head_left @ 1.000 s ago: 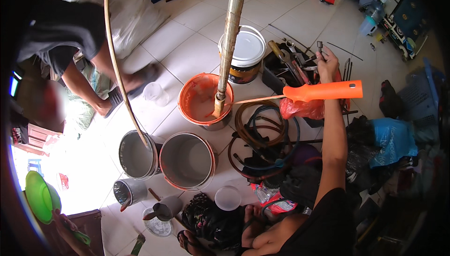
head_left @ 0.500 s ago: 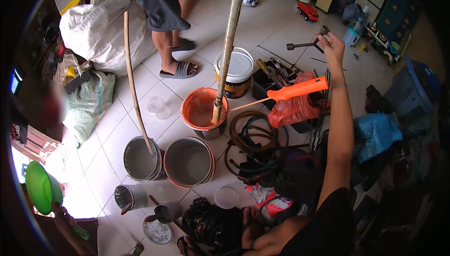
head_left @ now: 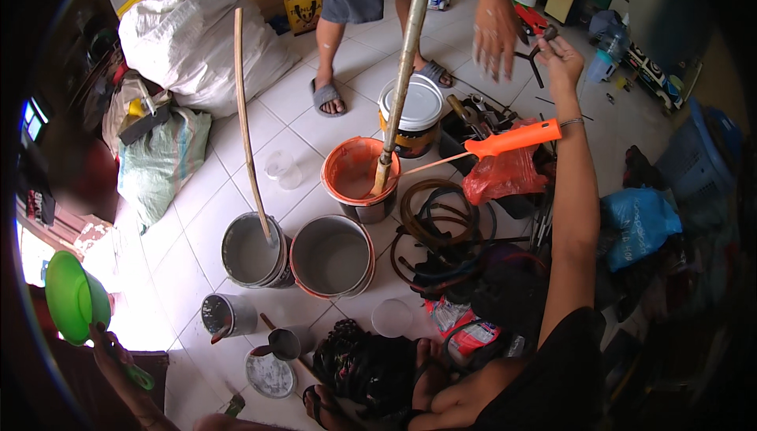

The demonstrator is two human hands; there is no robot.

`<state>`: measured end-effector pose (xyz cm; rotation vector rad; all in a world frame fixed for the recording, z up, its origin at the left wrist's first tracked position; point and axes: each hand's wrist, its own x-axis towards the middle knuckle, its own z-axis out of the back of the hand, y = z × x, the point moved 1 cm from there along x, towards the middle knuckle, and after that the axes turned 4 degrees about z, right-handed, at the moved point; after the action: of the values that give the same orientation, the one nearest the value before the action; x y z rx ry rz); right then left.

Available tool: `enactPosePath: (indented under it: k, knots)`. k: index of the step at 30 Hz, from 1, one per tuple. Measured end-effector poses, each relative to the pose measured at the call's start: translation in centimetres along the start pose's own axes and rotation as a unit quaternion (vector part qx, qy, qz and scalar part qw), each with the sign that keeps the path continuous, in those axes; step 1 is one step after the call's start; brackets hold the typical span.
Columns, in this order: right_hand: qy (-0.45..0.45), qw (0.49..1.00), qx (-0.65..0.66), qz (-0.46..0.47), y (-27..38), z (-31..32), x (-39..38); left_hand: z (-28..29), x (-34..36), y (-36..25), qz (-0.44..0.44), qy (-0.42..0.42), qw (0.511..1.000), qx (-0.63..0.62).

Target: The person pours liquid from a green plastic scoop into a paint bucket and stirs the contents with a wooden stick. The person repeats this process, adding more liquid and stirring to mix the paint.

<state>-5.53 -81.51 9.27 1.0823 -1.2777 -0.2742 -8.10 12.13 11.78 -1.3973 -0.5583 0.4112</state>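
Head view, watched from my end: dark branched wrench [head_left: 534, 59] in the right hand [head_left: 562, 62], up beyond the far right corner of the tool box [head_left: 452, 143]. Fingers closed on one end of it; that end pokes out past the fingertips, other arms stick out free to the hand's left. Co-worker's hand [head_left: 495, 37] just beside, left of the wrench, fingers hanging down, holding nothing I can see; looks apart from it, depth unclear.

Risks, my call: grip looks fingertip-only, so a bump from that neighbouring hand could knock the wrench loose onto the tools [head_left: 464, 114] in the box. Right forearm [head_left: 574, 218] also runs close by the orange handle [head_left: 516, 139], whose thin shaft leads to the pole [head_left: 402, 84] standing in the orange bucket [head_left: 339, 163]; a careless sweep could shift the lot and slop the bucket.

Left hand [head_left: 109, 347], well apart, over the floor's near left corner: closed round the handle of a green dipper [head_left: 75, 305], tilted. Can't tell if anything's in it; if so, more tilt could spill it.

Outward: white-lidded pail [head_left: 418, 108] by the tool box's left edge, red bag [head_left: 505, 179] at its near edge, coiled hoses [head_left: 432, 183], two grey buckets [head_left: 331, 232], all on tiled floor [head_left: 303, 135].
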Motion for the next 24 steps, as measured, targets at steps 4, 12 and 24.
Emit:
enactPosePath:
  k: [4,12,24]
  knots:
    - [0.041,0.998,-0.025,-0.042,1.2,-1.2,-0.2,1.0,-0.4,-0.7,-0.005,0.011,1.0,-0.018]
    - [0.121,0.992,0.032,0.033,4.6,-3.6,2.1,0.9,0.5,0.0,0.01,0.009,1.0,0.012]
    - [0.379,0.922,-0.048,0.055,25.8,-9.7,-21.9,-4.8,-3.3,-1.2,0.059,0.124,0.99,0.029]
